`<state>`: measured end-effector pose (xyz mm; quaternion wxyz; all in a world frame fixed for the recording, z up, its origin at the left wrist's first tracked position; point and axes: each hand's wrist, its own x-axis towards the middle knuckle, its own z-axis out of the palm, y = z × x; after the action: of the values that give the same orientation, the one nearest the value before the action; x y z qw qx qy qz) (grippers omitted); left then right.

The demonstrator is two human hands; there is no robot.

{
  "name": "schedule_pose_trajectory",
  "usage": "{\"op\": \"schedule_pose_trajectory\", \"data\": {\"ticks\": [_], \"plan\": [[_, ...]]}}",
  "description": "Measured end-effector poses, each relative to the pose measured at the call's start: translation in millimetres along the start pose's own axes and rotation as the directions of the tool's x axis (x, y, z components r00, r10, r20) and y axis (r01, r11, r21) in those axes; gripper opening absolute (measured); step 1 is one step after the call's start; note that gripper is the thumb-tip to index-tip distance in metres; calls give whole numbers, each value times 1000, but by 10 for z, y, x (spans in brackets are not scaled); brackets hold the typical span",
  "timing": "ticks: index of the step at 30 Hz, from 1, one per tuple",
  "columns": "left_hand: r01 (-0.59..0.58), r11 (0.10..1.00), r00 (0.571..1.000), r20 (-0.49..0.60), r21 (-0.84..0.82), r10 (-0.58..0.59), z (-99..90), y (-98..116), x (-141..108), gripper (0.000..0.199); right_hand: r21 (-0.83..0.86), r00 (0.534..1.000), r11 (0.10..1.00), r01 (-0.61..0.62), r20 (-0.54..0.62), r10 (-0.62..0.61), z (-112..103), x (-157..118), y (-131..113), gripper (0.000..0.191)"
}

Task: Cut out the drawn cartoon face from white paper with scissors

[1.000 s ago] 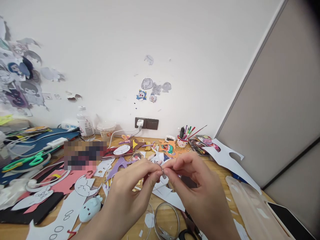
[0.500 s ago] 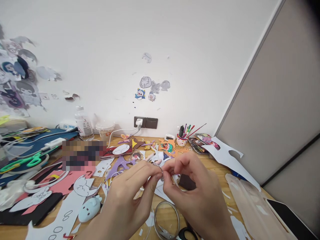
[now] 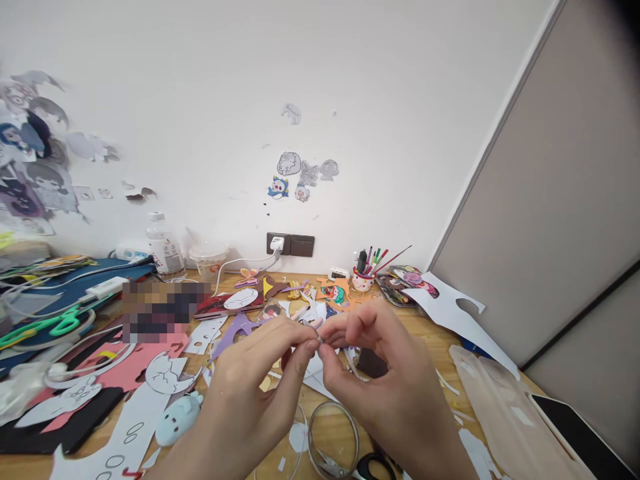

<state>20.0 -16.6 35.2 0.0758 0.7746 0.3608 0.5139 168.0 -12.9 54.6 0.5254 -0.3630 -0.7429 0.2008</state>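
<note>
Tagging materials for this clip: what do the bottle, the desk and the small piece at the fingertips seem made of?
Bottle: probably plastic, clear and glossy; its wall is see-through above the print.
Desk: wood or wood-look laminate, smooth; tan grain shows.
Piece: unclear; only a greyish bit shows, too small to settle.

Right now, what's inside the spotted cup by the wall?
Sticking out of the cup are colourful pens, a thick black one and a thin stick leaning right. Their lower ends and the cup's bottom are covered by its side.
</note>
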Motion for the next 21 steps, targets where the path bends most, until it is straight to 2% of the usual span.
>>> {"op": "schedule_pose_trajectory", "data": {"ticks": [5,8,11,14,18,21], "plan": [[2,1000,1000,-15,-7,-2,19,4,11,14,29,999,999,-33,-41,34,23,14,-3,24],[19,1000,998,-60,1,-19,40,-12,8,12,4,988,1000,-25,-151,25,89,3,-11,22],[60,998,992,-111,-3,-60,61,-40,-7,10,-90,956,995,34,-288,-59,175,-31,-4,22],[145,987,977,-144,-75,-155,64,-60,-22,9,-165,904,980,116,-390,-172,238,-64,14,24],[311,919,920,-166,-240,-355,35,-62,-5,9,-159,838,975,154,-502,-214,202,-53,16,26],[397,845,860,-176,-359,-479,11,-72,35,12,-214,801,976,36,-578,-156,23,20,34,25]]}}
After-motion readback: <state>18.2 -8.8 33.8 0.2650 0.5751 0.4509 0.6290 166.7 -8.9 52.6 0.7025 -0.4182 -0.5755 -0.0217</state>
